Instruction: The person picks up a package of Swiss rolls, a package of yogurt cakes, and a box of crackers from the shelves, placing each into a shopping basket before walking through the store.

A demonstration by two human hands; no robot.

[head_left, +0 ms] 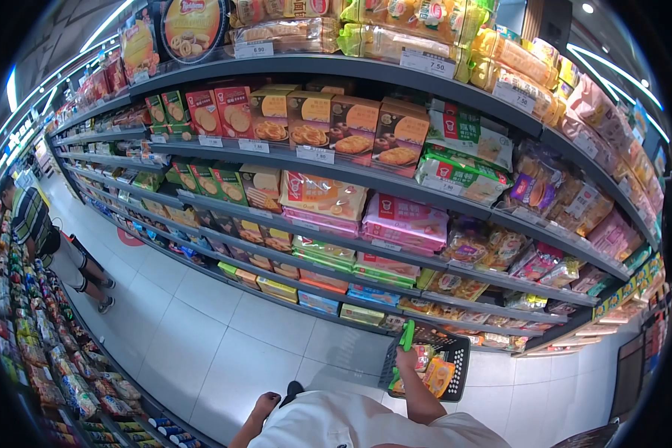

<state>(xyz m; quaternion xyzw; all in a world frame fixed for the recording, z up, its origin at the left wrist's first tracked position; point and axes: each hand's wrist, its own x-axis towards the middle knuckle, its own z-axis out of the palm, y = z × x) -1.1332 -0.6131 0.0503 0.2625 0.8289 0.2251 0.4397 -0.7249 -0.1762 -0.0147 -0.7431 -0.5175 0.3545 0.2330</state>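
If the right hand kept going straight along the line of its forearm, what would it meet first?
The right hand grips the green handle of the black basket, with the forearm pointing up-frame toward the shelving. Past the basket, the first thing in line looks like the packets on the bottom shelf, though depth is unclear.

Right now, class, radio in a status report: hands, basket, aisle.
Right hand grips basket handle. Left hand hangs free. Person down the aisle, well apart.

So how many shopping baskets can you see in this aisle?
1. The black shopping basket with green handles hangs from the right hand at the lower right, in front of the snack shelves. The other person far left may carry one out of sight.
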